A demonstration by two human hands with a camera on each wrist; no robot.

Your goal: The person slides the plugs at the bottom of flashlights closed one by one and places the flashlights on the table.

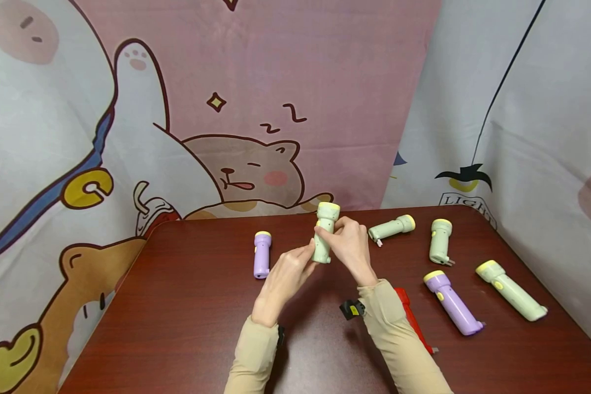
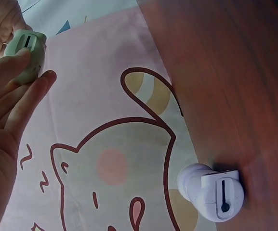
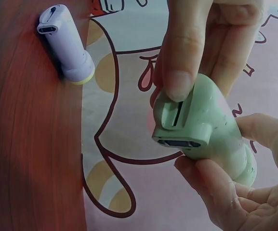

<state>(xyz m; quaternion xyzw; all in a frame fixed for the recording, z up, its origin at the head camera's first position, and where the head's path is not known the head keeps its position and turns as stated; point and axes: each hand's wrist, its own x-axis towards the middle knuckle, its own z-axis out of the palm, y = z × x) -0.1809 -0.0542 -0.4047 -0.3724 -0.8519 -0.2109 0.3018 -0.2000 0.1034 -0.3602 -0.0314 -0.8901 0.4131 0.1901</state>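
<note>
A pale green flashlight [image 1: 328,212] with a yellow rim is held up over the table's far side, head upward. My right hand [image 1: 351,245] grips its body between thumb and fingers. From the other side, my left hand [image 1: 288,273] holds the lower end. In the right wrist view, a left fingertip [image 3: 179,86] presses the slotted slider on the flashlight's base, and a recessed opening shows beside it. The left wrist view shows the left thumb on that slotted end. Left of the hands, a purple flashlight [image 1: 262,256] stands apart on the table.
On the right lie two pale green flashlights [image 1: 393,227] with plug prongs out, another pale green one [image 1: 512,293], and a purple flashlight [image 1: 453,303]. A red flashlight [image 1: 413,320] is partly hidden by the right sleeve. A cartoon cloth [image 1: 349,109] hangs behind the dark table [image 1: 187,306].
</note>
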